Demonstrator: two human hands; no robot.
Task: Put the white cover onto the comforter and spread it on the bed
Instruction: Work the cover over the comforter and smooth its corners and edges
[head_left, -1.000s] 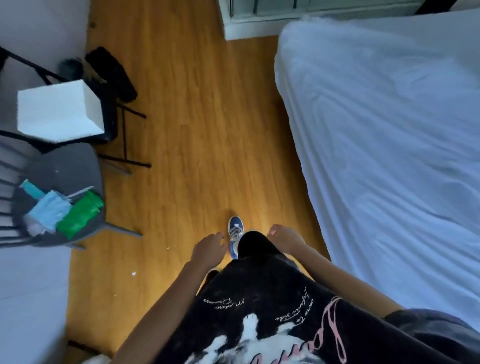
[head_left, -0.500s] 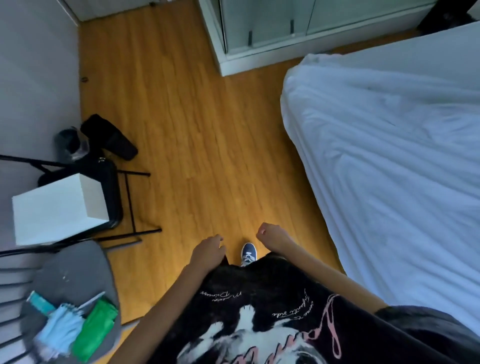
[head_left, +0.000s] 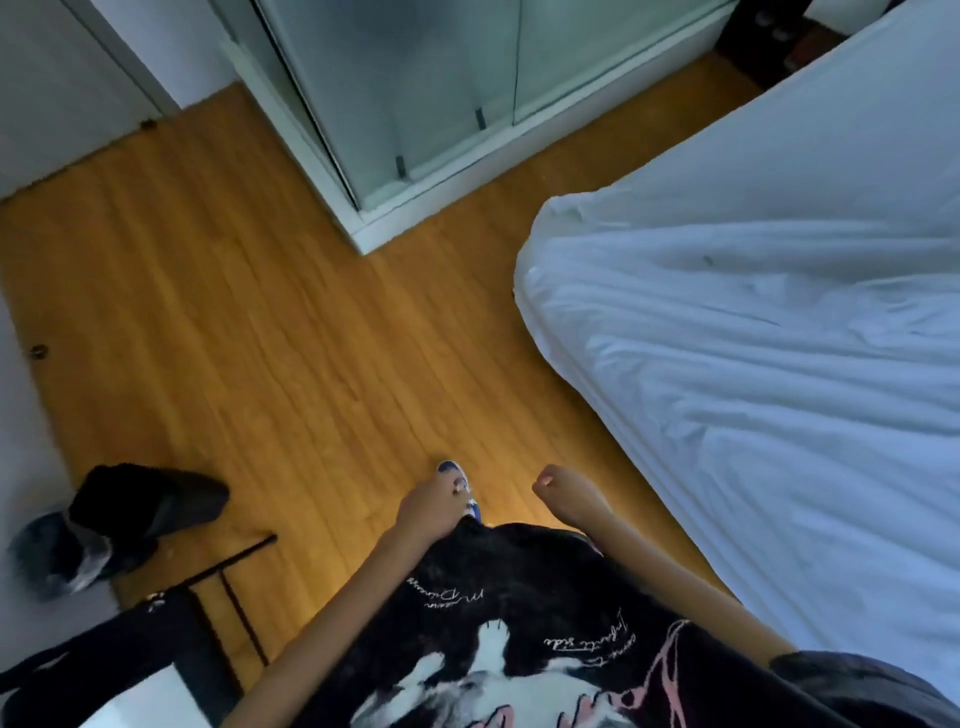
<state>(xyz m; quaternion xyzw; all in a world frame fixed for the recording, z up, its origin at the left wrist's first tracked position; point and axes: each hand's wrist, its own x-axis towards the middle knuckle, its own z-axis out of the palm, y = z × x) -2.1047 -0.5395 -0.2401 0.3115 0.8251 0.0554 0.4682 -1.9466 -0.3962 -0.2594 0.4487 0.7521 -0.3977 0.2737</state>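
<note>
The left hand (head_left: 431, 506) hung loosely curled at the hem of a black printed shirt (head_left: 519, 623), holding nothing. The right hand (head_left: 563, 493) was curled into an empty fist. Just right of it, the rumpled white covered comforter (head_left: 753, 374) lay spread over the bed, above a warm wooden plank floor (head_left: 234, 338).

Single head view; looks steeply down past torso at floor (head_left: 270, 322); bed (head_left: 779, 364) at right.
</note>
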